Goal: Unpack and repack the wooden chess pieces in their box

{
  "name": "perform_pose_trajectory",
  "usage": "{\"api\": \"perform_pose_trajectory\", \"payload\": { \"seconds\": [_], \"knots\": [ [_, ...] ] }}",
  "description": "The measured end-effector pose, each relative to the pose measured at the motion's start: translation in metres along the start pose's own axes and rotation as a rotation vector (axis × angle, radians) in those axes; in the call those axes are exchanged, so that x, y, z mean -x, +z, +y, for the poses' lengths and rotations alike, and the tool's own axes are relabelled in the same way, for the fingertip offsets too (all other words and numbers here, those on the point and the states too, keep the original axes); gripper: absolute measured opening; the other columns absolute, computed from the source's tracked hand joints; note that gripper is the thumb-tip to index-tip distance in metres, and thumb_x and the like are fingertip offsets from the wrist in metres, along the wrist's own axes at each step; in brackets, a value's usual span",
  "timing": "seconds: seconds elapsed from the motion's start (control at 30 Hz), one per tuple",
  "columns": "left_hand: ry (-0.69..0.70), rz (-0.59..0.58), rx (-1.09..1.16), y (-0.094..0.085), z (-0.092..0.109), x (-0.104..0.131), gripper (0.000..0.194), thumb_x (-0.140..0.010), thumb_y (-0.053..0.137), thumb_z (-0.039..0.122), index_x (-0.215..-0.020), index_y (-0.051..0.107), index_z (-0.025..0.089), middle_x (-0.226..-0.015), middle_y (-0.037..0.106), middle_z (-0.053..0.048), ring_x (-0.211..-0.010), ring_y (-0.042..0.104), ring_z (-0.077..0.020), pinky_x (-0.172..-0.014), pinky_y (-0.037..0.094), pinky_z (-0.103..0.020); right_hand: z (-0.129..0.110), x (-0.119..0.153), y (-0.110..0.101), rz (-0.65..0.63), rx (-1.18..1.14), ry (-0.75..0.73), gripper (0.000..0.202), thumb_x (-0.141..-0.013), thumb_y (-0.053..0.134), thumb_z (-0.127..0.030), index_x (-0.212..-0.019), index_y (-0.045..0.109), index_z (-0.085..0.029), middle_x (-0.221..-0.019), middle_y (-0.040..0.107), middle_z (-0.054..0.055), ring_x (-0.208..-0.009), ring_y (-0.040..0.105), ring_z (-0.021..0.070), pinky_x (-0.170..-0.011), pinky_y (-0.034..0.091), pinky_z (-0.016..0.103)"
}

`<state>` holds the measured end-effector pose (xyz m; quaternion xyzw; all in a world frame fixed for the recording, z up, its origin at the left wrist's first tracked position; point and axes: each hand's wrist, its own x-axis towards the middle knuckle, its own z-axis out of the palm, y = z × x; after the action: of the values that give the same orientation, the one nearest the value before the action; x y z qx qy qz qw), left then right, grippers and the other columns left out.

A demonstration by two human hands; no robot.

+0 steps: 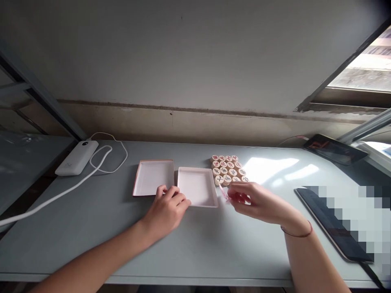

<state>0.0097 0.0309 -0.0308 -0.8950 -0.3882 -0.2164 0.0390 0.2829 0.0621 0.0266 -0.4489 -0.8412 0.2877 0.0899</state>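
Left box half (pixel 154 178): off-white inside, orange-red edge. Right box half (pixel 198 187): whitish inside, pale pinkish rim. Round pieces (pixel 227 179): light wood, red characters on back rows, black on front rows. Strip (pixel 224 193): pink, maybe some white, blurred. Bracelet (pixel 311 229): dark red. Desk (pixel 232 252): grey-blue. Power bank (pixel 76 160): white, black oval. Cable (pixel 58 198): white. Wall (pixel 183 61): grey, cream band below.

White power bank (pixel 77 158) left, looped cable (pixel 61 197) beside it; black phone (pixel 335 149) back right; tablet (pixel 326 219) right, partly pixelated; window (pixel 363 69) upper right.
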Motion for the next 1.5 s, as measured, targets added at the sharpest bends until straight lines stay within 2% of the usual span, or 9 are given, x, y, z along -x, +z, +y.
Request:
{"api": "perform_pose_trajectory", "payload": {
  "seconds": [0.1,0.17,0.37,0.5,0.67,0.93,1.1,1.33,1.5],
  "knots": [
    [0.07,-0.021,0.037,-0.004,0.011,0.004,0.014,-0.085,0.054,0.01,-0.089,0.063,0.019,-0.076,0.065,-0.001,-0.085,0.052,-0.0183,-0.079,0.028,-0.038,-0.018,-0.006,0.009,0.307,-0.003,-0.149,0.009,-0.084,0.047,-0.017,-0.076,0.05,-0.02,-0.071,0.053,0.002,-0.065,0.046,0.013,-0.06,0.042,0.025],
    [0.1,-0.041,0.034,-0.006,0.018,0.006,0.011,-0.085,0.054,0.011,-0.087,0.062,0.018,-0.072,0.063,-0.001,-0.082,0.051,-0.0178,-0.079,0.027,-0.038,-0.029,-0.013,0.023,0.374,0.064,-0.222,0.009,-0.082,0.048,-0.013,-0.076,0.052,-0.02,-0.077,0.056,0.004,-0.074,0.049,0.0159,-0.067,0.045,0.029],
    [0.111,0.026,0.151,-0.011,0.022,0.006,0.029,-0.088,0.053,0.046,-0.08,0.061,0.019,-0.071,0.062,0.0,-0.079,0.051,-0.018,-0.076,0.029,-0.037,-0.035,-0.029,0.059,0.213,0.244,-0.259,0.005,-0.08,0.059,-0.018,-0.075,0.058,-0.018,-0.082,0.058,0.007,-0.082,0.052,0.02,-0.071,0.046,0.033],
    [-0.046,0.074,0.137,-0.014,0.01,-0.002,0.028,-0.089,0.051,0.043,-0.089,0.065,0.019,-0.091,0.066,-0.005,-0.094,0.054,-0.0215,-0.082,0.033,-0.037,-0.031,-0.029,0.062,0.205,0.286,-0.24,0.01,-0.086,0.059,-0.028,-0.089,0.062,-0.018,-0.085,0.06,0.008,-0.081,0.055,0.02,-0.071,0.047,0.034],
    [-0.147,-0.047,0.009,-0.011,-0.003,-0.005,0.056,-0.084,0.051,0.058,-0.123,0.058,0.018,-0.129,0.057,-0.012,-0.121,0.045,-0.0327,-0.097,0.03,-0.049,-0.029,-0.03,0.064,0.213,0.352,-0.253,0.014,-0.091,0.052,-0.023,-0.097,0.063,-0.017,-0.09,0.062,0.01,-0.083,0.058,0.0225,-0.071,0.049,0.037],
    [-0.162,-0.205,0.011,-0.005,-0.004,0.003,0.081,-0.076,0.048,0.073,-0.136,0.049,0.018,-0.143,0.043,-0.017,-0.13,0.037,-0.0377,-0.106,0.019,-0.062,-0.025,-0.037,0.06,0.354,0.309,-0.228,0.016,-0.089,0.055,-0.03,-0.095,0.065,-0.018,-0.095,0.065,0.011,-0.088,0.058,0.0239,-0.077,0.049,0.04],
    [-0.132,-0.266,0.012,-0.006,-0.007,0.003,0.088,-0.073,0.04,0.082,-0.139,0.045,0.024,-0.148,0.034,-0.02,-0.132,0.033,-0.0389,-0.103,0.016,-0.069,-0.006,-0.067,0.024,0.53,0.384,0.043,0.026,-0.091,0.046,-0.029,-0.106,0.063,-0.017,-0.105,0.066,0.012,-0.095,0.056,0.0253,-0.082,0.045,0.038],
    [-0.124,-0.271,0.02,-0.009,-0.011,0.004,0.094,-0.068,0.038,0.087,-0.14,0.044,0.027,-0.147,0.034,-0.021,-0.131,0.032,-0.0404,-0.101,0.015,-0.071,0.009,-0.115,0.007,0.258,0.558,0.439,0.026,-0.083,0.046,-0.022,-0.099,0.065,-0.015,-0.09,0.067,0.015,-0.09,0.057,0.0288,-0.063,0.039,0.032],
    [-0.117,-0.252,0.009,-0.008,-0.011,0.004,0.096,-0.065,0.046,0.086,-0.14,0.044,0.025,-0.142,0.039,-0.02,-0.128,0.034,-0.0411,-0.102,0.013,-0.071,0.009,-0.124,0.005,0.18,0.582,0.507,0.022,-0.079,0.047,-0.013,-0.084,0.068,-0.015,-0.081,0.067,0.015,-0.086,0.059,0.0274,-0.061,0.036,0.03]
  ]
}}
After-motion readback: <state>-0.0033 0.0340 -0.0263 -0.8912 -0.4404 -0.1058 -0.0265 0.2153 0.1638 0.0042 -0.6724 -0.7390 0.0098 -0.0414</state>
